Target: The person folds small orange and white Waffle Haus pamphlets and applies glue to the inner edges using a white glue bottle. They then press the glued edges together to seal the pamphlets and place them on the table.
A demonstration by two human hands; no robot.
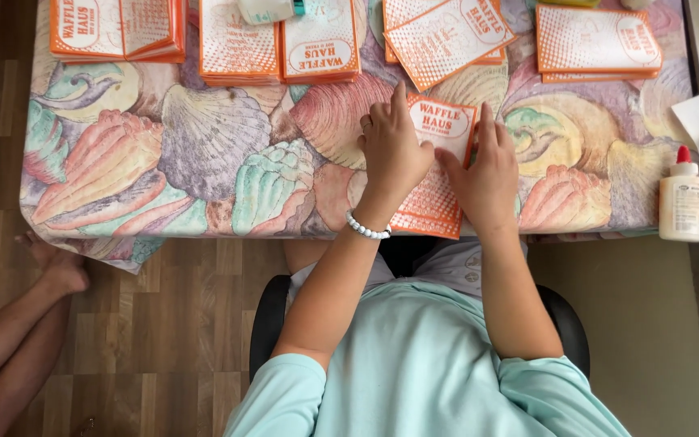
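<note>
Both hands flat on one orange-and-white paper sleeve (438, 166) at the near edge of the worktop (204, 162). Left hand (392, 146): palm down, fingers together and straight, pressing the sleeve's left half; grips nothing. White bead bracelet (366, 228) on that wrist. Right hand (487, 174): also palm down, fingers stretched, pressing along the sleeve's right edge; nothing clasped. The two hands touch at the thumbs. Sleeve lies under both palms, its top corner poking out beyond the fingertips. Stacks of like sleeves (281, 44) well beyond the fingertips in a row. Glue bottle with red cap (684, 198) well off to the right of the right hand. Another person's bare feet (50, 267) on the floor far left of the left hand.
</note>
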